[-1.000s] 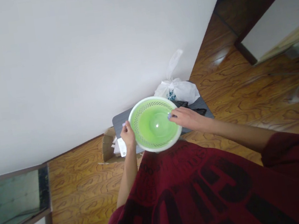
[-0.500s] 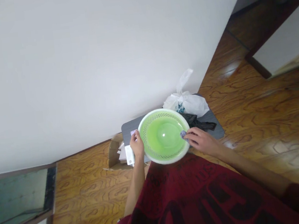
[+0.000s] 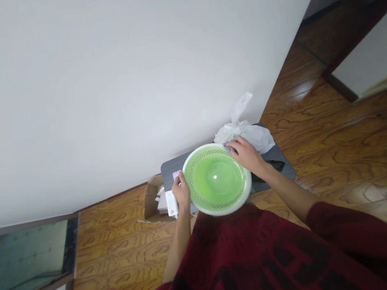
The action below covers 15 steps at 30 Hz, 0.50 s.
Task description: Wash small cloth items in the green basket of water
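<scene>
A pale green plastic basin [image 3: 214,175] with a perforated band and a white rim sits on a small grey table. At its left side my left hand [image 3: 181,191] is closed, pinching a small, flat, pale purple piece [image 3: 176,174] whose kind I cannot make out. Whether these fingers also touch the rim is unclear. My right hand [image 3: 247,154] reaches across to the far right part of the rim. Its fingers press a small bluish-purple cloth [image 3: 226,147] against the rim, and the hand partly covers the cloth.
Behind the basin, a knotted white plastic bag [image 3: 259,138] stands against the wall. A black plastic bag [image 3: 276,165] lies under my right forearm. Left are a white flat device [image 3: 171,203] and an open cardboard box [image 3: 150,202]. The grey table [image 3: 173,165] touches the wall.
My right hand has moved with the cloth from the right side of the rim up to its far right part. My left hand stays by the left rim. The view has shifted slightly.
</scene>
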Available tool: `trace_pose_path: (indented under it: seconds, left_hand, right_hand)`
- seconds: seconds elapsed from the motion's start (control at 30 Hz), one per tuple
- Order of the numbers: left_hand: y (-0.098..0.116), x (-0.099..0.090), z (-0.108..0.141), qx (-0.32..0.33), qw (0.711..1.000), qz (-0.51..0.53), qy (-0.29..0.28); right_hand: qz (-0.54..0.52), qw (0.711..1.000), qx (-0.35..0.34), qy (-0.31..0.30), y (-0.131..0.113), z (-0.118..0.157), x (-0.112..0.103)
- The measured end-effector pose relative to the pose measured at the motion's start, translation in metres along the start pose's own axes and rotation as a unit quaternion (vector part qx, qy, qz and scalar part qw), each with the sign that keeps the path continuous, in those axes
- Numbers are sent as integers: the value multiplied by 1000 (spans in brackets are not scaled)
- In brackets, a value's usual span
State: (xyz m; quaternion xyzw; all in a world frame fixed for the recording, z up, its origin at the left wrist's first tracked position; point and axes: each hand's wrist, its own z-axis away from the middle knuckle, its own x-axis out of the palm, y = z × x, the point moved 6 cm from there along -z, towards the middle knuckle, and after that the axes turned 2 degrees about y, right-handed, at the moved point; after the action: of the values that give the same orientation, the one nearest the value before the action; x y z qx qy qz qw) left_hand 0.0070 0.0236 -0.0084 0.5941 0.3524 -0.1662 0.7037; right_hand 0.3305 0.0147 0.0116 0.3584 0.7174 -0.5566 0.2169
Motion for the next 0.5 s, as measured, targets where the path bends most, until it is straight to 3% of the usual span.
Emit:
trace_pose_path:
  seconds: [0.3, 0.5]
  left_hand:
    - [-7, 9, 1, -32, 996, 72, -30]
    - [-9, 20, 3, -38, 987, 154, -31]
  right_hand:
    - [98, 992, -59, -43, -27, -35, 38]
    - [191, 976, -68, -78, -22, -14, 28]
